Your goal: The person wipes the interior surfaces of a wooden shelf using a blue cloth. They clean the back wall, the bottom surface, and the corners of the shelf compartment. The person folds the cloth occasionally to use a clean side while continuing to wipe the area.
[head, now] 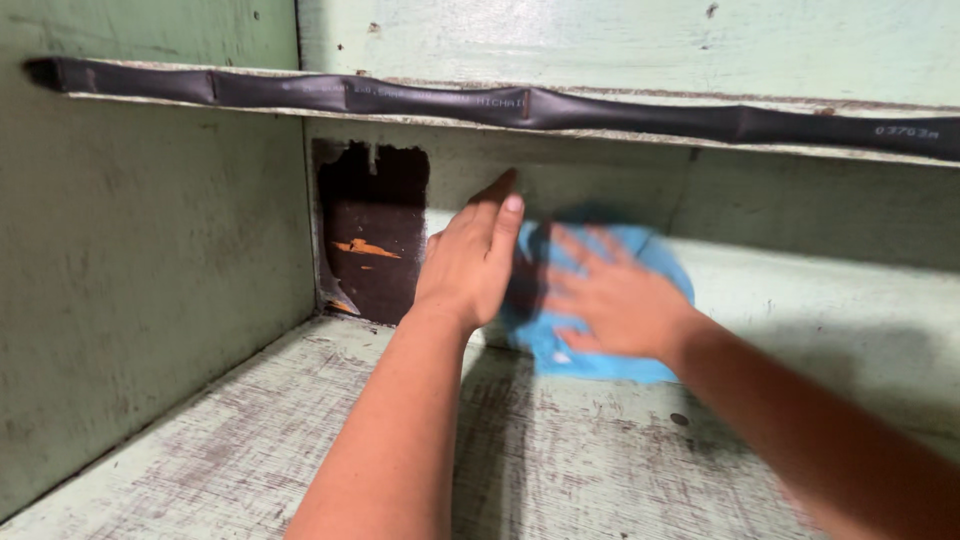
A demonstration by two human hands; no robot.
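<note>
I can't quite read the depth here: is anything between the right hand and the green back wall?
Yes. In the head view, a blue cloth lies between the right hand and the back wall; the blurred hand lies flat on it.

You see a blue cloth [600, 300], pale green worn shelf [560, 470], black strip [500, 105], and dark brown patch [372, 235] flecked orange.

Right hand [610, 300] motion-blurred, blue cloth [600, 355] partly hidden beneath.

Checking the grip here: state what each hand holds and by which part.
Right hand presses flat on the middle of the blue cloth; no closed grip visible. Left hand holds nothing.
</note>
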